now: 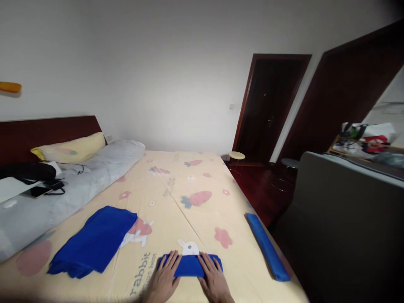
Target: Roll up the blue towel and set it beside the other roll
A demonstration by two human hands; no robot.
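Two hands flat, fingers spread, gripping nothing. Head view: my left hand (164,280) and right hand (214,280) press on a small folded blue cloth (190,265) lying on the bed sheet (176,202) right under my fingertips. Left of my fingers, a larger folded blue cloth (94,242); right, a rolled blue cloth (267,246) at the bed edge.

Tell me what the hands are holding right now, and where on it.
Nothing is gripped. Both hands lie flat on the small folded blue cloth: left hand on its left end, right hand on its right end.
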